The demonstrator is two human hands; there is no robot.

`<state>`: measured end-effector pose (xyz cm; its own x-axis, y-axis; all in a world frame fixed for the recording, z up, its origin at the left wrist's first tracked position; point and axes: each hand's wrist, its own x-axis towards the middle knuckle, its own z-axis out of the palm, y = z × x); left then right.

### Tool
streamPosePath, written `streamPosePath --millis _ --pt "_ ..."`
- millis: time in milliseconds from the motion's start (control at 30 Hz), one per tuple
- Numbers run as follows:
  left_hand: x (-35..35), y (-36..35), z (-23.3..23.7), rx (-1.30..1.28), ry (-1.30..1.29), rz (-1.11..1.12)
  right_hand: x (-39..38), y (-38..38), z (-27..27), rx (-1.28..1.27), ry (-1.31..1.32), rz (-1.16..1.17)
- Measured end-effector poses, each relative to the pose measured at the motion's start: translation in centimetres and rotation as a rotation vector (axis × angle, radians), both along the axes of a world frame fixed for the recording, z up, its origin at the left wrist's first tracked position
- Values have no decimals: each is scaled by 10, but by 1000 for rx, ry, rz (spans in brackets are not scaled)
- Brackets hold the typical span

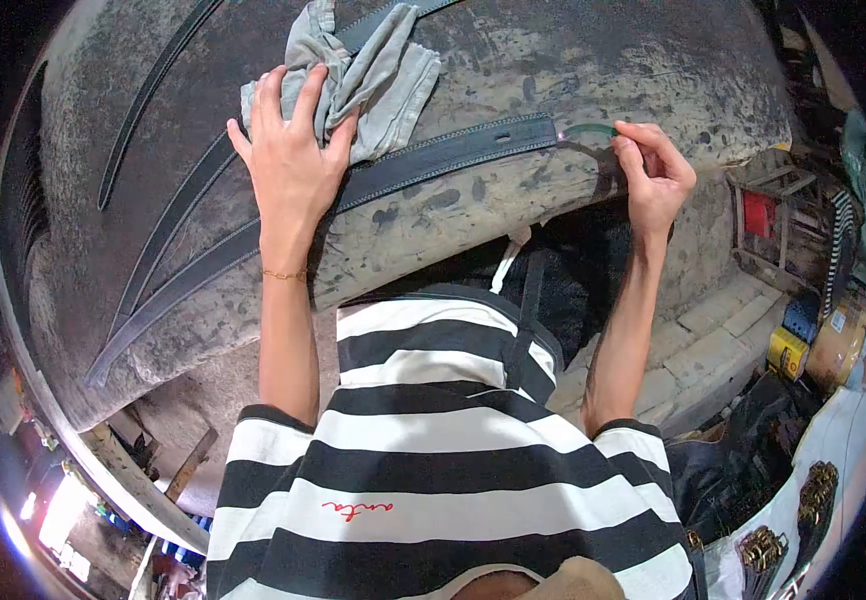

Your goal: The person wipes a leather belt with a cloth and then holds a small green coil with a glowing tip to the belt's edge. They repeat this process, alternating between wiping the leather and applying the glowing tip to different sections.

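1. Head view: the left hand (293, 165) lies flat with its fingers (305, 95) spread and released. They grasp nothing and press down on a crumpled grey cloth (383, 70)
2. Under that palm and the cloth runs a dark stitched belt (433, 160). It lies on the worn, stained tabletop (573, 60) and stretches from below the left wrist across to the right fingers
3. The right hand (658, 180) is clenched in a pinch, its fingers (625, 150) grasping a thin green piece (590, 128). This piece meets the belt's near end, and a small bright spot shows where they meet; what the piece is cannot be told
4. Beyond the left fingers, further dark strips (153, 90) curve over the tabletop, apart from both hands
5. A thin bracelet (283, 274) sits on the left wrist, and a striped shirt (433, 470) fills the space beneath both arms
6. Well off to the outer side of the right fingers stand a red crate (759, 213) and, lower down, some metal buckles (763, 548)
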<state>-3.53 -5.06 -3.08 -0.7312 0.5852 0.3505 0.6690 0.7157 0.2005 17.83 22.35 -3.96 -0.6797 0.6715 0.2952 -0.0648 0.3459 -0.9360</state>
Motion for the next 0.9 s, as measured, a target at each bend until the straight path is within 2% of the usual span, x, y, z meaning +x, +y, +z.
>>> streamPosePath --millis 133,200,400,633,900 --pt "-1 -1 -2 7 4 1 1 2 -1 23 7 23" --pt "-1 -1 -2 11 -3 -2 4 3 0 41 -115 44" --pt "-1 -1 -2 3 -6 1 0 0 2 -28 15 12" --pt "-2 -1 -3 18 2 -4 1 1 2 16 -9 66" --pt "-2 0 -3 22 -4 -3 1 1 1 59 -52 14"
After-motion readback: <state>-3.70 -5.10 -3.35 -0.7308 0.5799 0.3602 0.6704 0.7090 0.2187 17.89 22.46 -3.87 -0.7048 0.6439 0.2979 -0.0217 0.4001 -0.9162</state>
